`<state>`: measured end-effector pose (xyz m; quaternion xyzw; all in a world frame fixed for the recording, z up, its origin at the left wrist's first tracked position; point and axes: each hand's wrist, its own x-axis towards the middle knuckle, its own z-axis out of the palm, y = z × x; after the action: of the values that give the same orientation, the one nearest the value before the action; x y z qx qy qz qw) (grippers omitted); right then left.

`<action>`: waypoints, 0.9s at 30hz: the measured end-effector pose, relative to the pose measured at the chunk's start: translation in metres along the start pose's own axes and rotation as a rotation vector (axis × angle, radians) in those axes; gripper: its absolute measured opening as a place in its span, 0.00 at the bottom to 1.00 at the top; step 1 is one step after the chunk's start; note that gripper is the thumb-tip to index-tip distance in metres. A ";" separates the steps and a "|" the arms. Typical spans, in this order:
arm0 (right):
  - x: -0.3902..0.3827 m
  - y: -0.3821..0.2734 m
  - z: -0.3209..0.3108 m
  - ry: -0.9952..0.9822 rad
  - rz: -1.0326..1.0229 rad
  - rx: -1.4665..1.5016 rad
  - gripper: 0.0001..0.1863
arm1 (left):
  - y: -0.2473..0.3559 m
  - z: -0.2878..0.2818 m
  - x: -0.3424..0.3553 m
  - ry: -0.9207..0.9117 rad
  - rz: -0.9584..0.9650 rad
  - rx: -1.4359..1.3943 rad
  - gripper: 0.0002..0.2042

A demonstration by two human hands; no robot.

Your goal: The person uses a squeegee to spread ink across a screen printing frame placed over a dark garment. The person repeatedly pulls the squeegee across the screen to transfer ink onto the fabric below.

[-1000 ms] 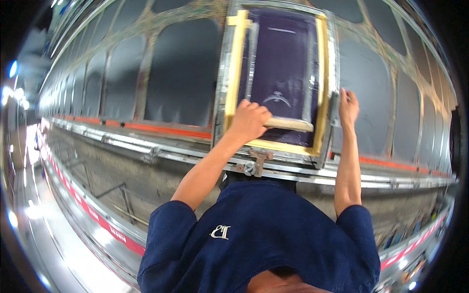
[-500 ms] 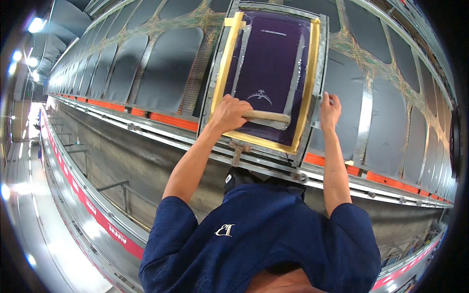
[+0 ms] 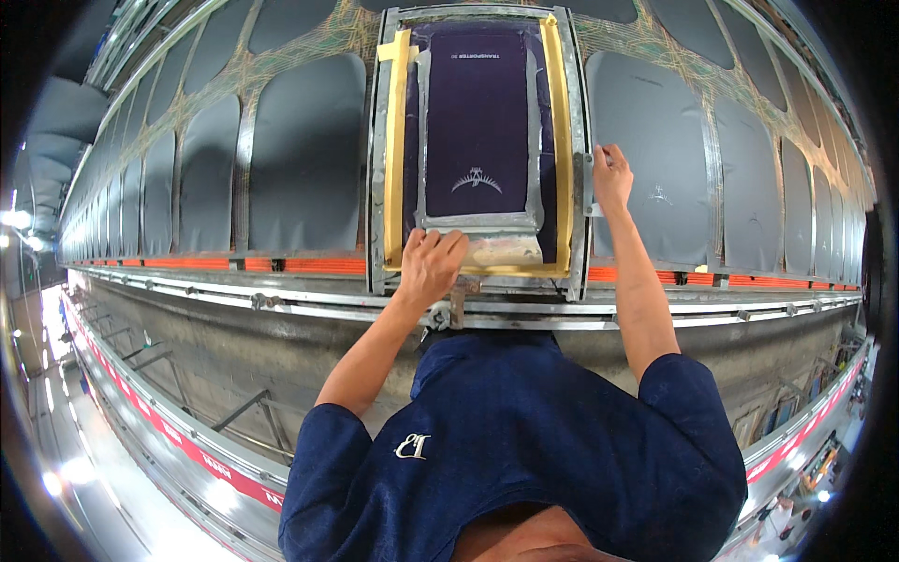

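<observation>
as left hand (image 3: 434,262) grips flat squeegee (image 3: 506,250), metal frame (image 3: 377,187), smooth rounded panels (image 3: 309,155)

Dull metal frame (image 3: 580,215), smooth screen (image 3: 478,112), wooden-looking squeegee (image 3: 504,250), smooth matt panels (image 3: 309,150), cloth shirt (image 3: 534,421)

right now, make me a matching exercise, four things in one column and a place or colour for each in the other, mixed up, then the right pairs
Column one:
1. left hand
2. right hand
3. left tape strip
4. shirt

Column two:
A. dark blue
B. at the left end of the pale bar
C. yellow
D. by the outer right side of the frame

Pairs: 1-B, 2-D, 3-C, 4-A
</observation>
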<state>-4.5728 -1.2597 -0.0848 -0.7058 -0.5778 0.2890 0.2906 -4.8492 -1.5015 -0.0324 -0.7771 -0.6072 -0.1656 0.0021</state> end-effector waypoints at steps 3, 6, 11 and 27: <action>-0.004 -0.001 -0.006 -0.050 -0.057 -0.165 0.17 | -0.045 0.015 0.045 -0.022 -0.006 0.001 0.16; 0.010 -0.020 -0.018 -0.154 -0.100 -0.389 0.17 | -0.107 0.026 0.118 -0.071 -0.001 0.054 0.19; 0.097 -0.083 0.001 -0.194 -0.535 -0.152 0.22 | -0.211 0.063 0.255 0.031 0.112 0.063 0.18; 0.232 -0.225 0.129 -0.647 -0.758 -0.637 0.17 | -0.271 0.050 0.380 -0.388 -0.155 -0.109 0.22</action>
<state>-4.7761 -0.9853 -0.0198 -0.3786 -0.9073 0.1779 -0.0437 -5.0134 -1.0618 -0.0348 -0.7444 -0.6443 -0.0452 -0.1695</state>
